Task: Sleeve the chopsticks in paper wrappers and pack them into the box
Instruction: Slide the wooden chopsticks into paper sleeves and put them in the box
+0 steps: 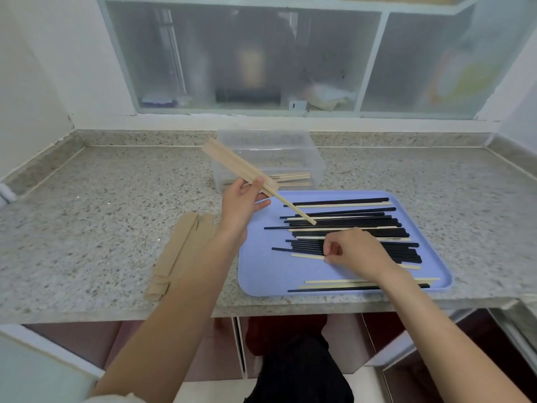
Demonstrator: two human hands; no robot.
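My left hand [242, 203] holds a brown paper wrapper [232, 161] raised over the counter, with a light wooden chopstick [297, 212] sticking out of its lower end. My right hand [353, 251] pinches another light wooden chopstick [306, 256] on the blue tray [261, 274], among several black and light chopsticks [348, 219]. A clear plastic box [267, 161] stands behind the tray with a few sleeved chopsticks [290, 178] lying inside. A stack of empty paper wrappers [180, 254] lies left of the tray.
The granite counter [101, 213] runs wall to wall, with a raised lip at the back and sides. Frosted glass panels [247, 59] stand behind it. The counter's front edge is just below the tray. A white object [7, 194] sits at the far left edge.
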